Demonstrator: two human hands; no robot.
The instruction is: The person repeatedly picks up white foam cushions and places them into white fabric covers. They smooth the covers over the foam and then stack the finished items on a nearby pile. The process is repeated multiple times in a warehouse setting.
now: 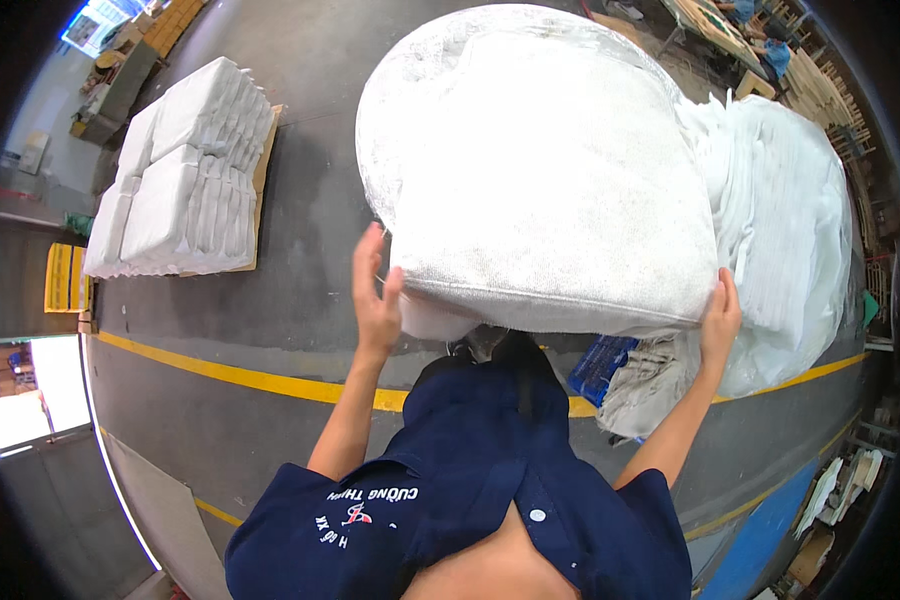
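**Both hands on a big white bundle, carried chest-high**

- Bundle (540, 170): large, white, coarse woven cloth with a clear plastic wrap showing over its top and left edge. Fills the upper middle of the view, from about 11 to 2 o'clock. Held up off the floor in front of the person.
- Left hand (375, 295): at roughly 9 o'clock of the bundle's lower edge. Palm flat against the side, fingers spread upward, thumb tucked toward the underside. Pressing and gripping the bundle.
- Right hand (720, 315): at about 4 o'clock of the bundle, on its lower right corner. Fingers curl over the edge; grasping the bundle.
- Both forearms rise from the lower edge; a dark blue shirt (470, 480) sits at 6 o'clock.
- Pile (780, 220) of white folded cloth at 3 o'clock, just behind and beside the bundle, loosely covered in plastic film. More grey-white cloth spills down at its foot.
- Blue crate (600, 365) at about 5 o'clock, partly hidden under the bundle and the spilled cloth.
- Pallet stack (185, 170) of white packed cloth at 10 o'clock, well apart from the bundle, on a wooden board.
- Floor (300, 250): grey concrete. Yellow line (240, 378) runs across it from 9 toward 3 o'clock, passing beneath the person.
- Yellow crate (65, 278) at far 9 o'clock, near the rim.
- Wooden frames and a seated person at 1 o'clock, too small to tell more.
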